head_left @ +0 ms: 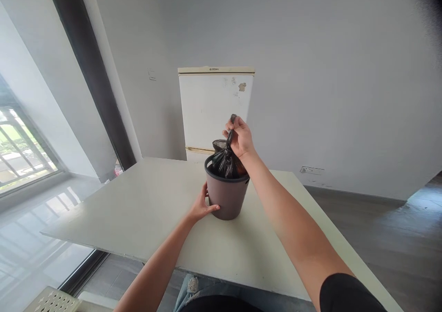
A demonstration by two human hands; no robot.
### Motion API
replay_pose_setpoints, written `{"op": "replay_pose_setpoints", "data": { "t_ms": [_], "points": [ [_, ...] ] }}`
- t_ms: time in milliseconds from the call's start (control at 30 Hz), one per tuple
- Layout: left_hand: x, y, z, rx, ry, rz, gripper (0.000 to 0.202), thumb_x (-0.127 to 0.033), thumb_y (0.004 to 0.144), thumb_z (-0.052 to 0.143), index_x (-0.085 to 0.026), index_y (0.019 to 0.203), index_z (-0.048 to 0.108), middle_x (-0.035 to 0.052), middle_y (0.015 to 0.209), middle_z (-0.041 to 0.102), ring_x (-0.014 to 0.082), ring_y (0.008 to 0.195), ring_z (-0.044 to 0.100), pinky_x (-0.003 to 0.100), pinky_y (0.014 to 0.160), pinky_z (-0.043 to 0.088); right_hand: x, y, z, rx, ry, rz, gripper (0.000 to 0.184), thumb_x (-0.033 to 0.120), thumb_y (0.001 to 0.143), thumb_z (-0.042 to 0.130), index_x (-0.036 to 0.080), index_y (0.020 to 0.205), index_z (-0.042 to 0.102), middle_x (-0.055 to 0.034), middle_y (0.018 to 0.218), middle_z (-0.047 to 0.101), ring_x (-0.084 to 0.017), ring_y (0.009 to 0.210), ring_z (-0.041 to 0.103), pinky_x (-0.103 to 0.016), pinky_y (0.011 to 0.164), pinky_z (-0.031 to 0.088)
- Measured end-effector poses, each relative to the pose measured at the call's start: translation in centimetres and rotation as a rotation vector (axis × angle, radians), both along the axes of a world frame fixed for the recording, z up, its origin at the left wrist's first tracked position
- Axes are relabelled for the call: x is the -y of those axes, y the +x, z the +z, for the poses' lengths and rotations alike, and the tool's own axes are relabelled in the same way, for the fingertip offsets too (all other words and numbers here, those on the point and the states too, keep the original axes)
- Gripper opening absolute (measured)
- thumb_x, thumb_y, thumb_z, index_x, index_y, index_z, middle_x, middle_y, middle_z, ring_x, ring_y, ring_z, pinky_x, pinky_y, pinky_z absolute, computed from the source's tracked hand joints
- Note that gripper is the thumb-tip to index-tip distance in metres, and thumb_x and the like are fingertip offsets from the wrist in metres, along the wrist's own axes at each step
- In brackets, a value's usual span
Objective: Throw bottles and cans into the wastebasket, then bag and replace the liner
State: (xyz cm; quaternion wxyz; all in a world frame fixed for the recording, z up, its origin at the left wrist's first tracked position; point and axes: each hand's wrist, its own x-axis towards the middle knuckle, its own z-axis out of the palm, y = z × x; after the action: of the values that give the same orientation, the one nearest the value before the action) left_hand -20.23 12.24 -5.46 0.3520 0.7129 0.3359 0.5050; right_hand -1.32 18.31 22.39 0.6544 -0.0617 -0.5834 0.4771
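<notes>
Right hand: The person's right hand [241,139] is pinching the twisted top [230,136] of a black plastic bag [226,164]. The fingers are curling tight around it, and a little tip is poking out above them.
Left hand: The left hand [202,205] is grasping the side of a trash bin [227,199]. The thumb is resting on the front, and the other fingers are going around the left side, where some are hiding from view.
Black plastic bag: It is sitting inside the bin, with its gathered part bunching up above the dark rim [228,179]. A loose flap [219,144] is sticking up beside the twist. What is lying inside the bag is not showing.
Feel of the bag: It is looking thin, soft, crinkly and a bit slippery, so it could tear. Its weight is hard to tell.
Best hold: The twisted top is seeming like the best place, because the plastic is bunching thick there.
Trash bin: It is standing upright on a pale table [165,192]. It is looking light and fairly stiff, so a hand on its side is likely helping to steady it.
Fridge: A white fridge [214,104] is standing behind the table.
</notes>
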Motion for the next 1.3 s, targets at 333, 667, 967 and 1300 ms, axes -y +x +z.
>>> {"op": "replay_pose_setpoints", "data": {
  "t_ms": [333,667,967,1300],
  "points": [
    [-0.1,0.3,-0.1,-0.047,-0.005,0.004,0.120,-0.063,0.074,0.087,-0.031,0.167,0.018,0.0175,0.163,0.042,0.0414,0.141,0.050,0.060,0.116,0.041,2.4,1.9,0.7,0.970,-0.007,-0.485,0.017,0.046,0.101,0.052,0.029,0.104,0.050,0.0034,0.080,0.062,-0.017,0.069,0.057,-0.033,0.073,0.046],
    [-0.2,0.6,-0.3,-0.062,0.003,0.014,0.124,-0.063,0.073,0.088,-0.031,0.168,0.014,0.0195,0.166,0.037,0.0430,0.143,0.048,0.060,0.115,0.043,4.5,2.2,-2.8,1.830,-0.119,-0.769,0.063,0.056,0.078,0.080,0.018,0.126,0.065,-0.0191,0.120,0.072,-0.034,0.107,0.068,-0.037,0.084,0.051],
    [0.0,0.9,-0.1,-0.077,-0.037,0.037,0.127,-0.064,0.071,0.088,-0.029,0.168,0.014,0.0212,0.164,0.039,0.0447,0.144,0.047,0.062,0.114,0.044,4.3,3.3,-4.4,1.490,0.239,-0.723,0.025,0.019,0.097,0.046,0.023,0.089,0.069,-0.0090,0.091,0.074,-0.024,0.084,0.065,-0.032,0.072,0.040],
    [-0.1,0.8,-0.2,-0.086,0.000,0.029,0.127,-0.064,0.073,0.087,-0.030,0.169,0.011,0.0197,0.163,0.041,0.0436,0.145,0.047,0.062,0.115,0.043,4.2,3.2,-0.5,1.246,0.571,-0.770,0.025,0.016,0.096,0.042,0.025,0.100,0.065,-0.0072,0.104,0.068,-0.024,0.088,0.060,-0.033,0.074,0.041]
  ]
}}
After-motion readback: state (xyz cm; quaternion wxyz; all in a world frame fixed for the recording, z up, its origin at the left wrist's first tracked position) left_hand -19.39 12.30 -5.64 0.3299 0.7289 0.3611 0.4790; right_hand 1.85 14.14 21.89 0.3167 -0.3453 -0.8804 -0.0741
